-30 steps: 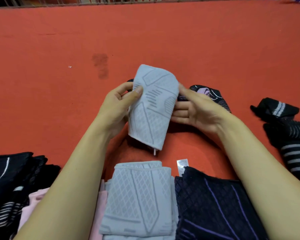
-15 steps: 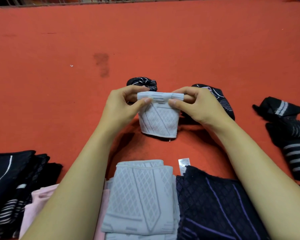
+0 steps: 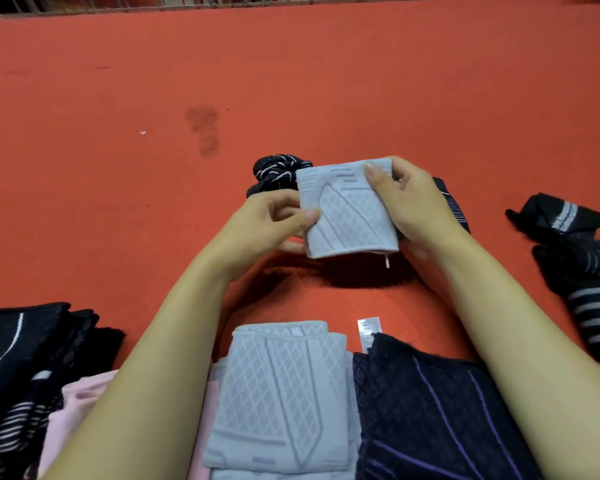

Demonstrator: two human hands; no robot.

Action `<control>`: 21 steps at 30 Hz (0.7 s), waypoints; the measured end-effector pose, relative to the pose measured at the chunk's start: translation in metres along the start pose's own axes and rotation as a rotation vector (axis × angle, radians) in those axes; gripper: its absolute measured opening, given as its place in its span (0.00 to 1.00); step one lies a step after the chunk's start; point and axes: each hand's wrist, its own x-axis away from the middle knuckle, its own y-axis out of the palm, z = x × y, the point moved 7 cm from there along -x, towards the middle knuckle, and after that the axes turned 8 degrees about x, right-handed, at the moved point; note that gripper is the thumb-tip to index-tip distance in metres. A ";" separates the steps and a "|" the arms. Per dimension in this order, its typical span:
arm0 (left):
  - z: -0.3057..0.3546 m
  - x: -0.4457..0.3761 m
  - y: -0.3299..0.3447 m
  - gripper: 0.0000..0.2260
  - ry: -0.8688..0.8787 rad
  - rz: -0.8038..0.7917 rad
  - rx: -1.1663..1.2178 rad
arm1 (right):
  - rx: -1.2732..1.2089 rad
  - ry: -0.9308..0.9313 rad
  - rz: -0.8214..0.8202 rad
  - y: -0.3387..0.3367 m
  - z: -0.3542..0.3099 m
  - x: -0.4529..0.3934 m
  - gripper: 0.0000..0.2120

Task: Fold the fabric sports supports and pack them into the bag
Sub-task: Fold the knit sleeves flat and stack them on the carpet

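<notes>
Grey diamond-knit support (image 3: 347,216) — folded square — pinched by both hands (image 3: 340,216).

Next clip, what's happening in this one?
A person is folding fabric sports supports over a red surface. Both hands hold a folded light grey support above it: the left hand pinches its left edge, the right hand grips its right side. Folded grey supports are stacked nearest the camera, beside a dark one with purple lines. Black striped ones lie to the right. No bag is in view.
</notes>
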 end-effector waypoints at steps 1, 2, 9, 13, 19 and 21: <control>0.001 -0.001 -0.001 0.08 0.012 0.043 -0.010 | -0.026 0.068 -0.013 0.001 0.003 0.000 0.11; 0.002 -0.002 -0.004 0.07 0.017 0.098 -0.004 | -0.069 0.158 -0.056 0.004 0.008 0.001 0.11; -0.010 0.001 -0.008 0.09 -0.178 0.261 0.153 | -0.184 0.449 -0.384 0.027 0.017 0.024 0.31; -0.013 0.001 -0.010 0.12 -0.178 0.209 0.145 | -0.194 0.418 -0.276 0.023 0.019 0.016 0.30; -0.008 -0.002 -0.012 0.11 -0.104 0.145 0.133 | -0.136 0.354 -0.433 0.028 0.015 0.018 0.20; -0.004 -0.001 -0.016 0.12 -0.061 0.081 0.096 | -0.140 0.333 -0.468 0.028 0.013 0.019 0.17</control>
